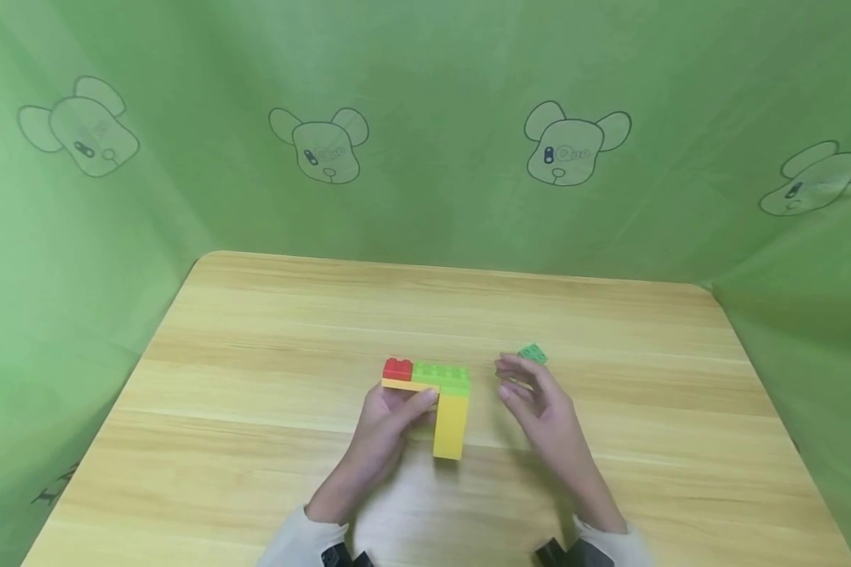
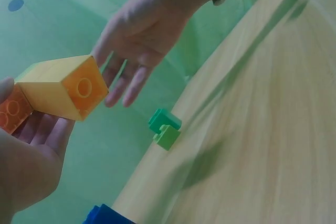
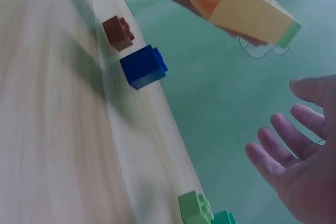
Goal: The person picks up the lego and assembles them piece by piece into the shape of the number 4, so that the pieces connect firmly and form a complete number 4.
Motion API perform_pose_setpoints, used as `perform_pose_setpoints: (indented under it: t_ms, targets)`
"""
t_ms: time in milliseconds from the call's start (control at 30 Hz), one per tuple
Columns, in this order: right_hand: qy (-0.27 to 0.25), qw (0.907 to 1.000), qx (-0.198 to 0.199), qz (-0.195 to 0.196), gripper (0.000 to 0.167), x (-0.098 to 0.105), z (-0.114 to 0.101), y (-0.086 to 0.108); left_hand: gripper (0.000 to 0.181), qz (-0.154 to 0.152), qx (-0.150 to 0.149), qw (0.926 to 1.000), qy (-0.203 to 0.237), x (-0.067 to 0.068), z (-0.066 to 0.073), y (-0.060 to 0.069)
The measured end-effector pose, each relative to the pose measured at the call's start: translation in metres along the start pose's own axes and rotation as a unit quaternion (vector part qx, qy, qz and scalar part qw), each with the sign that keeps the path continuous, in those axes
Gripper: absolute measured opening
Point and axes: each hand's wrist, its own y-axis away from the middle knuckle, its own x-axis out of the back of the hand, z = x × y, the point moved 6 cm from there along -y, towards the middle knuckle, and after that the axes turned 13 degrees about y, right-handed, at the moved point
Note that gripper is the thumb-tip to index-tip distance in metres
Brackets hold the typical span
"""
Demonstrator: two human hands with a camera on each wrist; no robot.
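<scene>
My left hand (image 1: 376, 435) grips a built piece of toy bricks, raised above the table. The piece has a yellow column (image 1: 451, 427) on its right, capped by a light green brick (image 1: 436, 372), and a red brick (image 1: 398, 368) on an orange plate (image 1: 406, 384) reaching left. The column's hollow underside shows in the left wrist view. To the right of it, my right hand (image 1: 549, 409) hovers with loosely bent, parted fingers and holds nothing. Just past its fingertips lies a dark green brick (image 1: 534, 352), with a smaller light green brick (image 2: 168, 137) beside it.
A blue brick (image 3: 143, 67) and a red-brown brick (image 3: 117, 33) stand on the table in the right wrist view; the head view does not show them, probably behind the left hand and piece. A green cloth (image 1: 440, 213) surrounds the wooden table (image 1: 255, 315).
</scene>
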Motion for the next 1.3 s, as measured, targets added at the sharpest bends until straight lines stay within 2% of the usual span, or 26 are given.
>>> perform_pose_setpoints:
  t_ms: [100, 233, 333, 400, 633, 767, 1000, 1300]
  targets:
    - [0.063, 0.9977, 0.02, 0.012, 0.045, 0.004, 0.005, -0.004, 0.034, -0.006, -0.008, 1.0, 0.001, 0.0, 0.004, 0.0]
    - [0.155, 0.986, 0.048, 0.041, 0.046, 0.012, 0.013, -0.012, 0.033, -0.008, -0.009, 0.9999, -0.001, 0.0, 0.007, 0.0]
    - [0.194, 0.9785, 0.047, 0.05, 0.048, 0.019, 0.023, -0.019, 0.034, -0.007, -0.007, 0.9999, -0.004, 0.002, 0.008, 0.0]
    - [0.212, 0.9759, 0.032, 0.041, 0.049, 0.023, 0.033, -0.024, 0.036, -0.008, -0.007, 0.9999, -0.005, 0.002, 0.009, 0.0]
    - [0.243, 0.9685, -0.049, -0.026, 0.058, 0.027, 0.067, -0.028, 0.04, -0.016, -0.004, 0.9998, -0.011, 0.004, 0.01, -0.001]
    - [0.25, 0.9641, -0.072, -0.054, 0.063, 0.025, 0.076, -0.026, 0.04, -0.018, -0.003, 0.9997, -0.015, 0.004, 0.011, -0.001]
    - [0.259, 0.9627, -0.061, -0.052, 0.062, 0.021, 0.081, -0.028, 0.041, -0.012, -0.005, 0.9997, -0.02, 0.005, 0.012, -0.001]
    - [0.276, 0.9592, -0.054, -0.034, 0.05, 0.023, 0.083, -0.031, 0.041, -0.015, -0.004, 0.9996, -0.025, 0.007, 0.011, -0.002]
